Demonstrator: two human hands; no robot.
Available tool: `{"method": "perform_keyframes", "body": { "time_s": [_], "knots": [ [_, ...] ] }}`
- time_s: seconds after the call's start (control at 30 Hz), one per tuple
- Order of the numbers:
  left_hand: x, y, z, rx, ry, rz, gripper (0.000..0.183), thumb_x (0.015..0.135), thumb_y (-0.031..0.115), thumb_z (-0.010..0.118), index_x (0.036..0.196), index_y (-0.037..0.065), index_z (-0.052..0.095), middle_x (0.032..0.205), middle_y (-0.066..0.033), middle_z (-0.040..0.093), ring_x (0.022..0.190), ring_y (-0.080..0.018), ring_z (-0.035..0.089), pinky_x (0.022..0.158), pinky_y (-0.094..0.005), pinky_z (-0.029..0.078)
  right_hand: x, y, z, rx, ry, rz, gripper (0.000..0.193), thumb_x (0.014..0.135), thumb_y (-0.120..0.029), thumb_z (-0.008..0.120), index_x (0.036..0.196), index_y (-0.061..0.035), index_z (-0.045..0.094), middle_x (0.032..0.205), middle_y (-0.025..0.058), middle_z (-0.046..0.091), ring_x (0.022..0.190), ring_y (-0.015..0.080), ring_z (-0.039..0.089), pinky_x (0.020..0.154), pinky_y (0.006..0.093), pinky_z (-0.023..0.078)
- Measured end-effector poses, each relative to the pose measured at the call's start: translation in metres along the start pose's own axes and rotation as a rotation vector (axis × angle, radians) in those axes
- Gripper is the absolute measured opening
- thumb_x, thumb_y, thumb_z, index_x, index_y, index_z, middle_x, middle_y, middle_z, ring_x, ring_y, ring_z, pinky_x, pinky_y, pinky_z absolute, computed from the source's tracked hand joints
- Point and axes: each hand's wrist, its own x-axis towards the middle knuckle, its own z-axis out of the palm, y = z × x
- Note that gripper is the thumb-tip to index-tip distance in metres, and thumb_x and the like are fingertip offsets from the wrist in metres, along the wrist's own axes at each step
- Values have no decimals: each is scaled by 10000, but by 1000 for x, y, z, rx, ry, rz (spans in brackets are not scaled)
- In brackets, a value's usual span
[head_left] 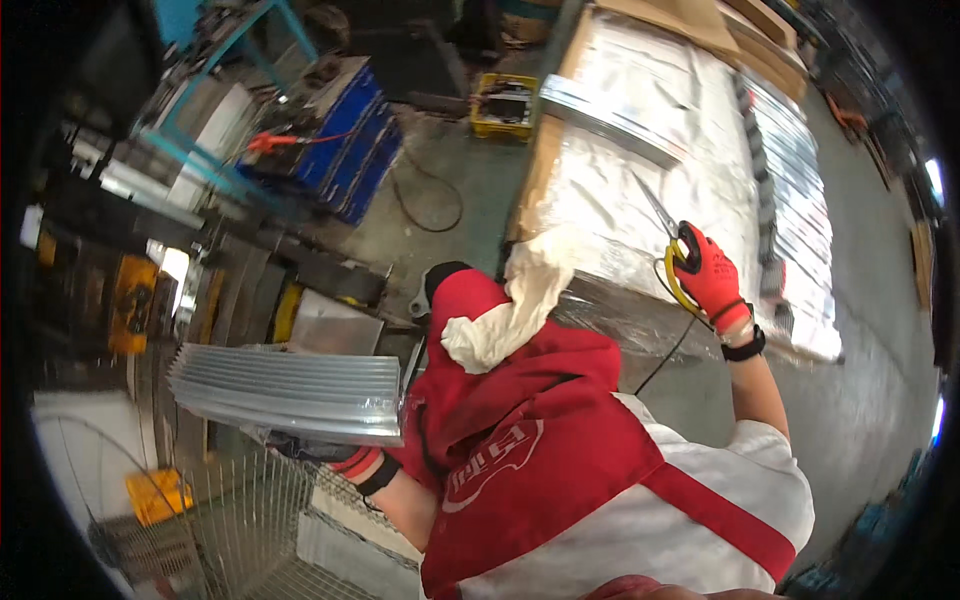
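Note:
My left hand (325,452), in a red and dark glove, is under a bundle of long silver ribbed metal strips (290,392) and holds it up at my left side. Most of its fingers are hidden by the bundle. My right hand (712,270), in a red glove, is closed around the yellow handles of a pair of scissors (674,278). Their blades point away from me, over a white sheet (640,215) on a large wrapped pallet. A crumpled white cloth (525,300) hangs over my red apron (540,410).
More silver strips (610,120) lie across the sheet, and a long row of metal pieces (795,200) lines its right side. A blue cabinet (350,150) and yellow crate (503,105) stand ahead. Machinery (135,300) and a wire cage (250,520) are at left. A dark cord (665,355) hangs near the scissors.

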Motion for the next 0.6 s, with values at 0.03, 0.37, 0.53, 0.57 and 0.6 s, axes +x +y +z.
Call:
{"method": "perform_keyframes", "body": {
  "time_s": [0.03,0.37,0.53,0.57,0.6],
  "knots": [
    [6,-13,-1,-8,-23,-43,482,865,379,398,1213,48,369,1180,-116,438,1057,-232,442,918,-363,368,-9,30,9,-70,12,102,583,709,-333,632,1209,-133,409,977,107,555,865,273,552,708,371,438],
    [-1,-22,-3,-10,-6,-96,464,860,369,399,1196,49,384,1162,-108,451,1048,-229,451,916,-361,372,7,126,28,-597,-243,426,620,682,-354,634,1228,-173,402,1022,145,513,893,299,536,724,388,433],
    [-11,-7,-3,12,26,-55,456,858,364,400,1187,49,391,1153,-104,457,1043,-228,456,915,-359,374,45,15,42,78,30,-287,620,690,-359,634,1239,-173,415,1049,134,527,957,296,514,778,394,421],
    [-6,-15,-4,-5,16,-80,454,857,363,400,1185,49,392,1151,-103,458,1042,-227,457,915,-359,374,42,-12,51,243,-123,-371,759,625,-371,681,1289,-193,360,1190,146,449,1001,311,493,805,397,411],
    [-7,-14,-4,-2,21,-79,453,857,362,400,1183,49,394,1149,-103,460,1041,-227,458,915,-359,375,38,-39,64,16,-94,-557,839,561,-357,714,1299,-209,344,1275,154,361,977,327,494,803,392,413]
  ]
}}
